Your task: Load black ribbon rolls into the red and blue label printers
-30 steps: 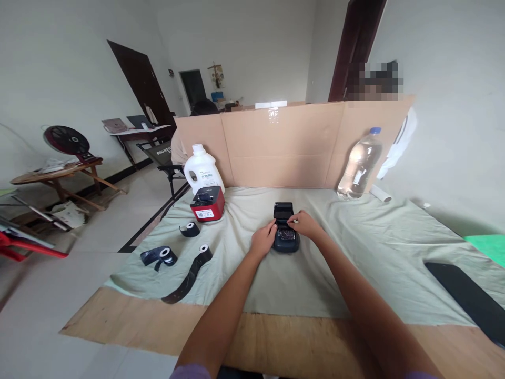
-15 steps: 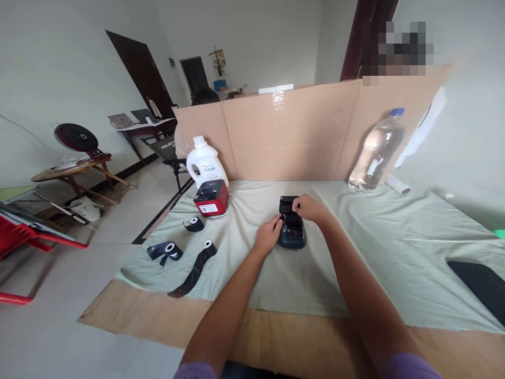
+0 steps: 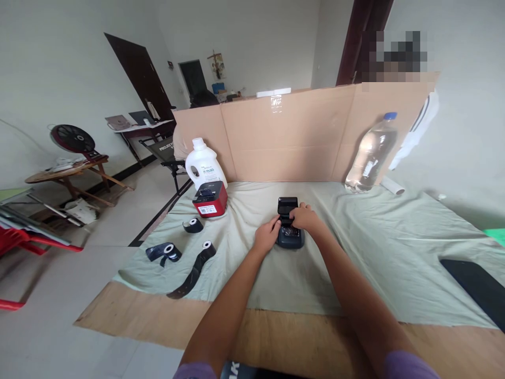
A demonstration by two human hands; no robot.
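A small dark portable printer [image 3: 291, 243] lies on the cloth in front of me, its hinged lid [image 3: 288, 205] standing up at the back. My left hand [image 3: 266, 235] grips the printer's left side with its fingertips. Bent over the right side of the open compartment is my right hand [image 3: 304, 217], fingers closed at the base of the lid. Whatever those fingers pinch is hidden. To the left lie several rolls of dark paper, among them a long unrolled roll [image 3: 199, 266], a curled roll [image 3: 170, 251] and a small roll [image 3: 193, 226].
A red and black box-shaped printer [image 3: 211, 200] stands before a white jug [image 3: 205, 164] at the back left. Cardboard [image 3: 284, 142] walls off the far side. A large clear bottle [image 3: 373, 152] stands back right, and a dark phone-like slab [image 3: 471, 287] lies at right.
My right hand has moved from the lid's right edge down to the compartment, showing more of the lid. My left hand stays at the printer's side. The view has shifted slightly.
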